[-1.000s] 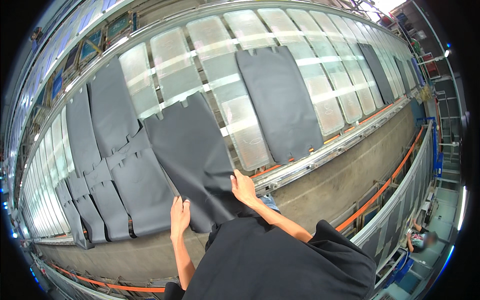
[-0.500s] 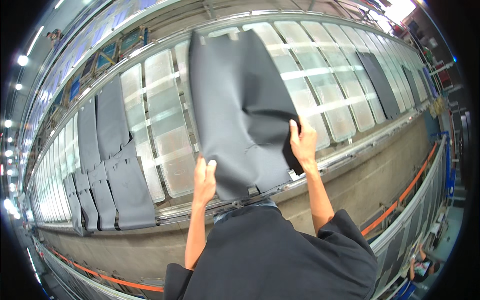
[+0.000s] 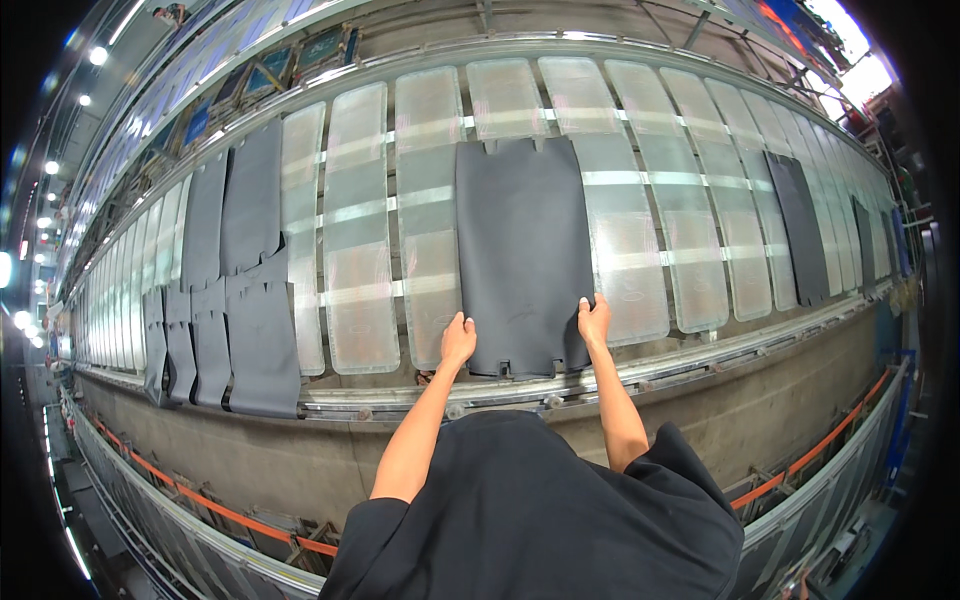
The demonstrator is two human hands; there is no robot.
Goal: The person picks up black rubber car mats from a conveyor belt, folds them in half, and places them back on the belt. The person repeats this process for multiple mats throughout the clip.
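A dark grey sheet (image 3: 525,250) with notched ends lies flat over the translucent slats in the middle of the conveyor. My left hand (image 3: 458,340) grips its lower left edge, thumb uppermost. Opposite, my right hand (image 3: 594,320) pinches the lower right edge. Bare translucent slats (image 3: 360,250) flank the sheet on both sides. To the left, several more grey pieces (image 3: 260,350) overlap on the slats, their lower ends draping over the front rail.
A metal rail (image 3: 420,400) runs along the front edge. Narrow dark sheets (image 3: 795,228) lie farther right. Orange strips (image 3: 240,515) line railings behind me on both sides. A person (image 3: 170,17) is at the far upper left, beside another line.
The sheet in my hands has gone from lifted and creased to lying flat, centred in view. Both hands came down with it. My view has swung, levelling the conveyor.
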